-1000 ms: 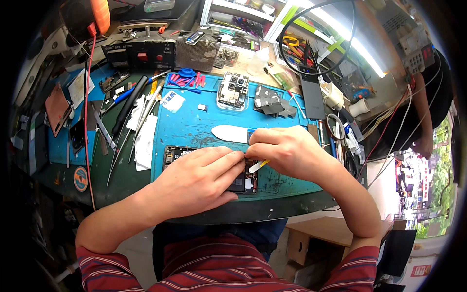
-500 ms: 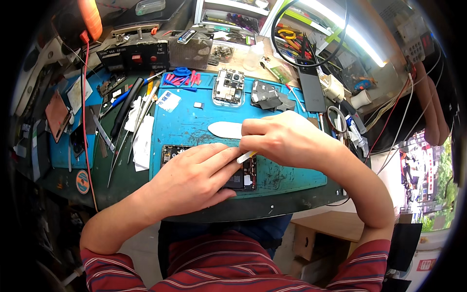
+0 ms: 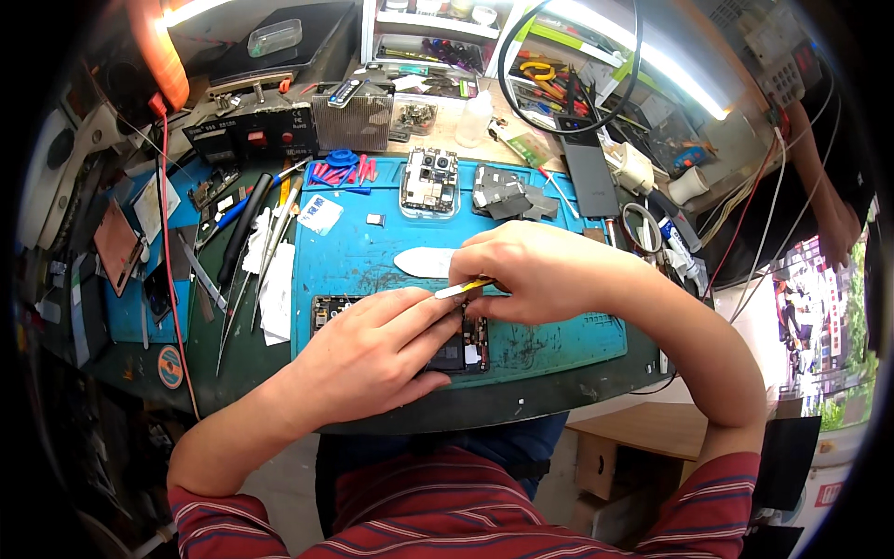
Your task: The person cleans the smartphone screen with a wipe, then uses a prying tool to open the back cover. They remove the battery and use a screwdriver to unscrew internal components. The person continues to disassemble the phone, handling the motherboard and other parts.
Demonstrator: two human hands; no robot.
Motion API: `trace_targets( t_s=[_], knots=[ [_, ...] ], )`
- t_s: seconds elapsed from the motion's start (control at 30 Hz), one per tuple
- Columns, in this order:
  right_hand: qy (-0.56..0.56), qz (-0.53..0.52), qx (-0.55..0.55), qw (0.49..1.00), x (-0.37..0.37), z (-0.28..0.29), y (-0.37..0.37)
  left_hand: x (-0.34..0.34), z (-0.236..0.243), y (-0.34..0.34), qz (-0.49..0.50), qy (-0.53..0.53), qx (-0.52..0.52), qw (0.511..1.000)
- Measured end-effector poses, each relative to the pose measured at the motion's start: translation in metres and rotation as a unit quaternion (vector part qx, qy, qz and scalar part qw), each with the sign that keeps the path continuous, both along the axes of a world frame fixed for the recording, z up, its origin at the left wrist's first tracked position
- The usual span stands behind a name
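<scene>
An opened phone (image 3: 450, 357) with dark inner parts lies on the blue work mat (image 3: 559, 341). My left hand (image 3: 368, 347) rests across it, fingers stretched and close together, the thumb by its near edge; much of the phone is hidden. Just over the phone, my right hand (image 3: 521, 270) pinches a thin yellow tool with a white tip (image 3: 451, 291), which points left at my left fingertips. A flat white piece with a rounded point (image 3: 421, 262) sticks out from beneath the right hand; whether that hand also holds it I cannot tell.
Behind the hands stand a phone board in a clear tray (image 3: 429, 184) and a pile of dark flat parts (image 3: 510, 192). Tweezers (image 3: 273, 228) and a black-handled tool (image 3: 244, 228) lie at left. A red cable (image 3: 164, 233) hangs there. A black phone-like slab (image 3: 592, 172) sits at right.
My right hand has turned and its fingers are more spread; the white-tipped tool has swung from a steep slant to nearly flat. My left hand stays on the phone. The whole view shifted slightly.
</scene>
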State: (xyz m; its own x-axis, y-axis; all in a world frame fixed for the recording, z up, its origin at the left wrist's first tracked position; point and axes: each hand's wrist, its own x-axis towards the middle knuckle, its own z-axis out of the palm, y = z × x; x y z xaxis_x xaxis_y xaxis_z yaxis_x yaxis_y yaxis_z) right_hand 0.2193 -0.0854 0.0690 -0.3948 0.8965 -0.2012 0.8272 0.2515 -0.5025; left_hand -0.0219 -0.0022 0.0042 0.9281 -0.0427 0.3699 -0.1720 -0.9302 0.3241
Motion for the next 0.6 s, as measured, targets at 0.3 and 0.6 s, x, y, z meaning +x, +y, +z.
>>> trace_targets(
  t_s=[0.3,0.6],
  knots=[
    [0.178,-0.126,-0.126,0.968,0.006,-0.008,0.005,0.003,0.006,-0.002,0.003,0.009,0.01,1.0],
    [0.214,-0.177,-0.09,0.957,0.035,0.008,-0.029,0.003,0.014,-0.015,0.024,0.033,0.05,0.998]
  ],
)
